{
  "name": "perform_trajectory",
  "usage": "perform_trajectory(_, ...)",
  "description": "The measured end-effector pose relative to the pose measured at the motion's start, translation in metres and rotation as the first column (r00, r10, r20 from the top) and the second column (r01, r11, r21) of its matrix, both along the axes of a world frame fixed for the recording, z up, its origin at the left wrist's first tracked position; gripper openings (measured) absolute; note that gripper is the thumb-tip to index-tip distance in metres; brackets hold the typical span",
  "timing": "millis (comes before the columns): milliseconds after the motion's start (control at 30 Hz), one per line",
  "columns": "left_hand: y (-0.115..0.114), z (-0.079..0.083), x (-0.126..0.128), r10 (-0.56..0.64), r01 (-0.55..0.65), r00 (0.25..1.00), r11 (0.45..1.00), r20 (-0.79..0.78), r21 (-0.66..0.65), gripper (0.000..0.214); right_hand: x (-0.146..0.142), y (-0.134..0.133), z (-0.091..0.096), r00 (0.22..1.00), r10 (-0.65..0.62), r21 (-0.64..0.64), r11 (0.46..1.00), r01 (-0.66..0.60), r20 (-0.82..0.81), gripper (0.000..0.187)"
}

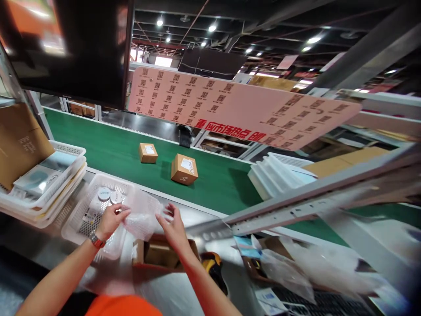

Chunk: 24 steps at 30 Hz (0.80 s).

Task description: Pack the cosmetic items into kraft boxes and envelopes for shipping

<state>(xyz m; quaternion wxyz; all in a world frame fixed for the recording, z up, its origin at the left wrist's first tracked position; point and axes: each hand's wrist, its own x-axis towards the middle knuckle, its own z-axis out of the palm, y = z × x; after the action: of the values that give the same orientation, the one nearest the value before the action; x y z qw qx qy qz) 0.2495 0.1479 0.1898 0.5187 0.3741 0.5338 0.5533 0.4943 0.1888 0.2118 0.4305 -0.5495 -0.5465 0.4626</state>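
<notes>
A sheet of clear bubble wrap (142,213) is stretched between my two hands, above the front of the bench. My left hand (111,223), with a watch at the wrist, pinches its left edge. At the right edge, my right hand (173,224) has its thumb and curled fingers around the film. An opened cardboard box (161,255) lies below, partly covered by my right forearm. Behind my left hand stands a white perforated basket (74,219) holding round white tins (104,193) and other small items that are hard to make out.
Beyond the bench runs a green conveyor belt (217,175) carrying two brown cartons (184,169). Stacked baskets (70,164) stand at left, more white trays (269,175) at right. A yellow-black tape dispenser (212,265) sits beside the box. A metal beam (296,197) crosses the right side.
</notes>
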Motion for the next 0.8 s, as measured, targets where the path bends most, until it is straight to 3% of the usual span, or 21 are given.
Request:
perform_trajectory(67, 0.006, -0.002, 0.006, 0.000, 0.009, 0.989, 0.999, -0.148, 0.054, 0.033, -0.006, -0.009, 0.007, 0.989, 0.019, 0.076, 0.997, -0.031, 0.144, 0.055)
perform_trajectory(133, 0.009, -0.001, 0.018, -0.033, 0.062, 0.967, 0.992, -0.252, 0.106, 0.030, -0.018, -0.017, 0.014, 0.964, 0.184, 0.014, 0.982, -0.191, 0.190, 0.049)
perform_trajectory(200, 0.009, 0.001, 0.030, -0.074, 0.127, 0.944, 0.981, -0.321, 0.147, 0.031, -0.029, -0.021, 0.018, 0.946, 0.274, -0.038, 0.962, -0.271, 0.174, 0.048)
perform_trajectory(300, 0.006, 0.002, 0.042, -0.124, 0.187, 0.932, 0.970, -0.341, 0.158, 0.036, -0.037, -0.016, 0.015, 0.959, 0.266, -0.079, 0.963, -0.259, 0.094, 0.049)
perform_trajectory(567, 0.020, -0.016, 0.024, -0.123, 0.123, 0.992, 0.992, -0.013, 0.019, 0.049, -0.034, 0.001, 0.006, 0.971, 0.193, -0.257, 0.940, -0.224, -0.141, 0.051)
perform_trajectory(800, 0.032, -0.032, -0.006, 0.109, -0.064, 0.941, 0.987, 0.321, -0.150, 0.057, -0.044, 0.037, 0.015, 0.974, 0.159, -0.203, 0.960, -0.191, -0.161, 0.049)
